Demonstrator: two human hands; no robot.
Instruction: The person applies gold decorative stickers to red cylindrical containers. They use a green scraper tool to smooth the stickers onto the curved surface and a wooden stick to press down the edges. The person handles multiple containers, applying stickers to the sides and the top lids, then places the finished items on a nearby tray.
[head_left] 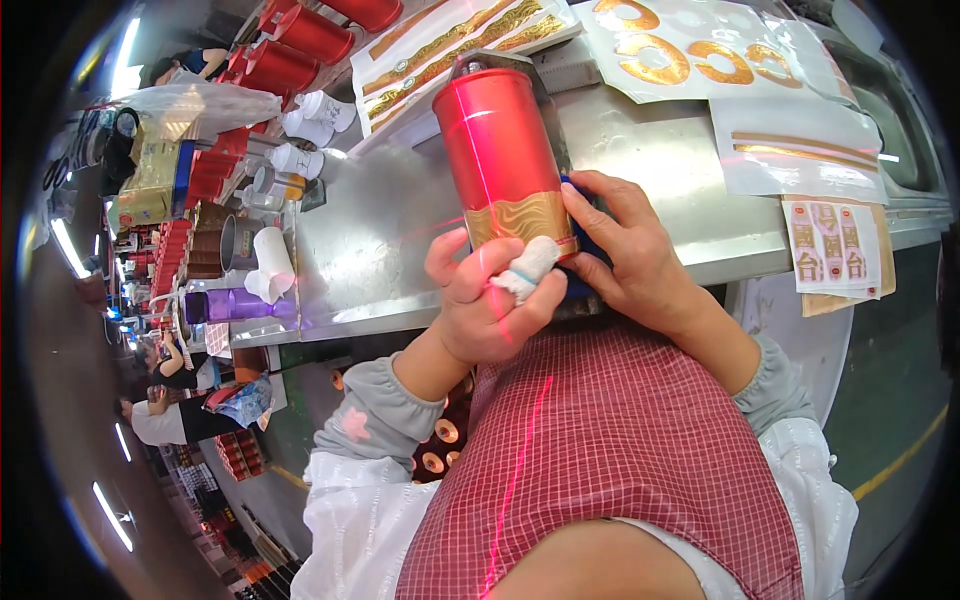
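Note:
A glossy red cylindrical bottle (500, 140) lies in a dark holder (545, 100) at the front of the metal bench, its near end toward me. A gold wave-patterned band (520, 218) wraps its near part, and a thin red laser line runs along it. My left hand (492, 305) is closed on a small white cloth wad (530, 265) tied with a pale blue band, close against the gold band. My right hand (630, 250) grips the bottle's near right side, fingers on the edge of the gold band. A blue part beneath is mostly hidden.
Gold decal sheets (690, 55) and printed paper labels (835, 245) lie on the right of the metal bench (370, 240). White jars (320, 115), a purple bottle (235, 305), a paper roll (272, 262) and several red bottles (300, 45) stand left. Other people (170, 420) are far left.

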